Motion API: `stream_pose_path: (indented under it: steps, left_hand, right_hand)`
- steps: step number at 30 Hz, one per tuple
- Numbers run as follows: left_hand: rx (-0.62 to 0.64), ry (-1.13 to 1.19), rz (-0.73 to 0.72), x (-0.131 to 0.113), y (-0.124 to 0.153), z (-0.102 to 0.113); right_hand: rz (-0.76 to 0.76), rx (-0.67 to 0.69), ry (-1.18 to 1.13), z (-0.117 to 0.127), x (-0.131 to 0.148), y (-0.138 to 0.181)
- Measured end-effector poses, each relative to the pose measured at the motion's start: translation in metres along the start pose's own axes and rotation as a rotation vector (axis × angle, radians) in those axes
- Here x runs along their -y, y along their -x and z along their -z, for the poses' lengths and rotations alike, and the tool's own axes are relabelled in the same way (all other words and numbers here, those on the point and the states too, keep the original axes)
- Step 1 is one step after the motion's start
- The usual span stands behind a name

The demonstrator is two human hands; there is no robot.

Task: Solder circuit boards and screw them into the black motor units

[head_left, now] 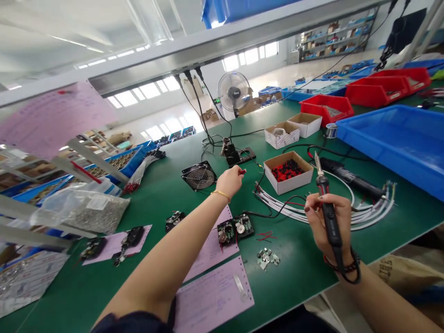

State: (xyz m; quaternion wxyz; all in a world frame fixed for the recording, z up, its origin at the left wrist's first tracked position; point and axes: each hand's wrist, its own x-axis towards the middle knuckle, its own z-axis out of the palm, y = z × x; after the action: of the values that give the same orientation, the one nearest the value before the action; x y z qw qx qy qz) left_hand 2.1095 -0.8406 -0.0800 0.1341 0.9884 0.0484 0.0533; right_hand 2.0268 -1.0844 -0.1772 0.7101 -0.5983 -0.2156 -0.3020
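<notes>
My left hand (pixel 229 181) reaches out over the green table, fingers pinched on a small red-tipped part (pixel 242 171) near the black soldering stand (pixel 236 154). My right hand (pixel 329 222) is wrapped round a black soldering iron (pixel 325 201), tip pointing up and away. A cardboard box of red and black parts (pixel 287 172) sits between the two hands. Two small circuit boards (pixel 235 228) lie on a pink sheet below my left forearm. A bundle of white wires (pixel 367 213) curves behind my right hand.
A small black fan (pixel 199 176) lies left of the stand. Pink sheets (pixel 213 296) and more boards (pixel 130 238) lie near the front edge. Blue bin (pixel 398 138), red bins (pixel 326 108), white boxes (pixel 282 135), a solder spool (pixel 331 131) stand at the right. Plastic bags (pixel 83 208) sit left.
</notes>
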Motion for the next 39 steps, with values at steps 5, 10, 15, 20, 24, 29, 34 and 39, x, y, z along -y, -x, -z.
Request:
stream_pose_path:
  steps: [5,10,15,20,24,29,34,39]
  left_hand:
    - [0.071,-0.044,-0.005,-0.017,-0.048,-0.025]
    - [0.076,0.072,-0.125,-0.041,-0.014,0.000]
    - [0.315,0.399,-0.389,-0.051,0.099,0.027]
    - [0.175,0.238,-0.373,-0.042,0.184,0.005]
    - [0.141,0.262,-0.271,-0.031,0.216,-0.017]
    - [0.179,0.228,-0.257,-0.026,0.250,-0.036]
    - [0.182,0.145,-0.287,-0.027,0.269,-0.055]
    - [0.091,0.141,-0.252,-0.022,0.270,-0.058]
  right_hand:
    - [0.004,0.033,0.056,-0.003,0.001,-0.004]
    - [0.043,0.195,0.132,0.000,0.005,-0.004]
    - [0.078,0.410,0.152,0.004,0.016,0.008]
    - [0.113,0.600,0.112,0.004,0.031,0.024]
    - [0.197,0.751,0.165,0.008,0.034,0.028]
    - [0.277,1.039,0.202,0.010,0.018,0.031]
    - [0.327,1.156,0.230,0.011,0.010,0.036]
    - [0.332,1.214,0.303,0.027,0.020,0.036]
